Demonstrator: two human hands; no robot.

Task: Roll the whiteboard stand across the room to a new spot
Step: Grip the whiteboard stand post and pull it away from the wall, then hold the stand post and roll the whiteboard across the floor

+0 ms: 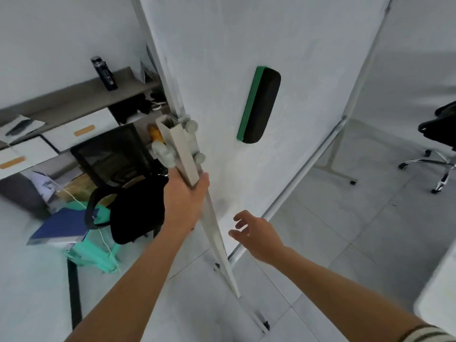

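hands: left hand (183, 193) wrapped tight round the pale grey square upright post (179, 149) of the whiteboard stand, just below its open top end; right hand (254, 232) spread open, fingers loosely curled, holding nothing, hovering near the lower board face but apart from it
whiteboard stand: tall white board panel (222, 58) on a grey metal frame, directly ahead, filling the centre of view; seen tilted, partly lens; far leg with a dark caster (353, 181) resting on the grey tile floor (357, 230); near foot and caster low in view, blurred
on board: green-and-black felt eraser (259, 106) clinging to the board face, well above the right hand
surroundings: black mesh office chair (116, 151) and black bag (138, 208) crowded left of the post; second black swivel chair (439, 144) on the right, well apart; dark bottle (104, 74) on the grey table (74, 99)
step: looks like getting a two-handed hold or mid-roll; cannot tell whether casters are turning
next move: probably right hand closes on the frame edge or board; then a steady low push toward open floor on the right, keeping the stand from tipping
risk: left clutter may snag the near foot; eraser could drop off
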